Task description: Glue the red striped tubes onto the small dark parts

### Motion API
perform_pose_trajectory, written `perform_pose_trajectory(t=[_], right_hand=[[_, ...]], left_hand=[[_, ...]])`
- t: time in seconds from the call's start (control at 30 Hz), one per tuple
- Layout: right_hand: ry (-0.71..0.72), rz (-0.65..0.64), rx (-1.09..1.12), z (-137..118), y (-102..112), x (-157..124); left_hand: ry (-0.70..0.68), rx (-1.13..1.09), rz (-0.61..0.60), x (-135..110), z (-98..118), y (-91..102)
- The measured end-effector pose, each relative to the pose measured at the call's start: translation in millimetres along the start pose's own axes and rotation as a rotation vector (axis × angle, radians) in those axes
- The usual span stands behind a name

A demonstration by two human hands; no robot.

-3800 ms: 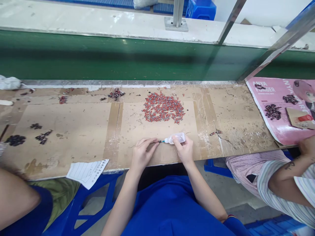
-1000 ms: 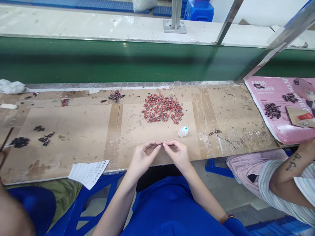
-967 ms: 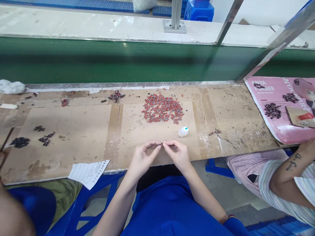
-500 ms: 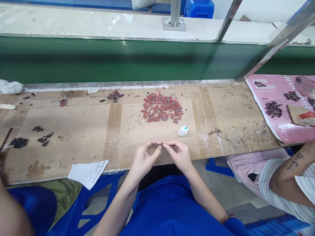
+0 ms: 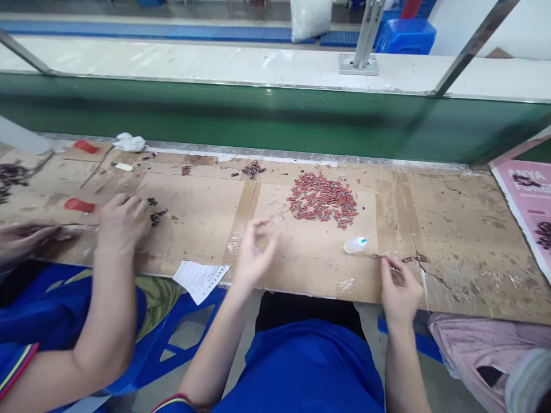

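Note:
My left hand [image 5: 255,255] is raised over the near part of the cardboard, thumb and fingers apart and slightly blurred, with nothing visible in it. To the right, my right hand [image 5: 400,289] pinches a small thin dark piece [image 5: 377,256] between thumb and fingertips. A few small red-and-dark pieces [image 5: 415,259] lie just beyond that hand. Between the hands and farther back is a large heap of small red pieces with metallic ends [image 5: 322,198]. A small translucent bottle with a blue tip [image 5: 355,245] lies near my right hand.
Cardboard [image 5: 206,212] covers the bench, backed by a green panel [image 5: 241,117]. At left, a co-worker's hand [image 5: 123,221] is beside small dark pieces [image 5: 158,217] and a red cylinder [image 5: 79,205]. A paper sheet [image 5: 198,279] overhangs the front edge. A pink poster [image 5: 523,201] lies at right.
My hands were together over a small piece and have moved apart, left hand leftward and right hand rightward toward the few pieces. The view has shifted left, showing more of the co-worker.

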State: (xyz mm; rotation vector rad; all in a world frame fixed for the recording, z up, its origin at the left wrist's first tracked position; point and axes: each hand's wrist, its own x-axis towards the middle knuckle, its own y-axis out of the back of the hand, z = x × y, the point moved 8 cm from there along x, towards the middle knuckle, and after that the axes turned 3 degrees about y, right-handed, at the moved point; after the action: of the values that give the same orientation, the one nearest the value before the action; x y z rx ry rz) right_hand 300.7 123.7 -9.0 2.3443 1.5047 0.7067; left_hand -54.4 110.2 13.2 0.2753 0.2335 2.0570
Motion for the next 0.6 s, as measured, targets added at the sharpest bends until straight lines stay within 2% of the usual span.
perform_pose_trajectory(t=[0.07,0.13,0.2,0.3,0.4,0.53,0.6], right_hand=[[0.141,0.089,-0.129,-1.0,14.8,16.3],[0.276,0.163,-0.245,-11.1,22.9,25.0],[0.36,0.162,-0.281,-22.7,20.2,26.7],[0.409,0.057,-0.214,-36.2,2.4,21.3],[0.421,-0.014,-0.149,-45.0,-15.3,14.4],[0.423,-0.06,-0.114,-52.1,-28.9,13.2],[0.42,-0.067,-0.109,-54.4,-31.2,14.5]], left_hand=[[0.042,0.153,0.254,19.9,-16.5,48.4],[0.045,0.283,0.344,36.9,-28.1,81.4],[0.049,0.418,0.412,50.3,-36.7,106.2],[0.116,0.585,0.452,68.2,-51.0,128.5],[0.238,0.681,0.506,83.3,-67.0,146.5],[0.386,0.73,0.581,97.7,-84.9,169.2],[0.415,0.713,0.608,100.9,-89.6,178.2]])
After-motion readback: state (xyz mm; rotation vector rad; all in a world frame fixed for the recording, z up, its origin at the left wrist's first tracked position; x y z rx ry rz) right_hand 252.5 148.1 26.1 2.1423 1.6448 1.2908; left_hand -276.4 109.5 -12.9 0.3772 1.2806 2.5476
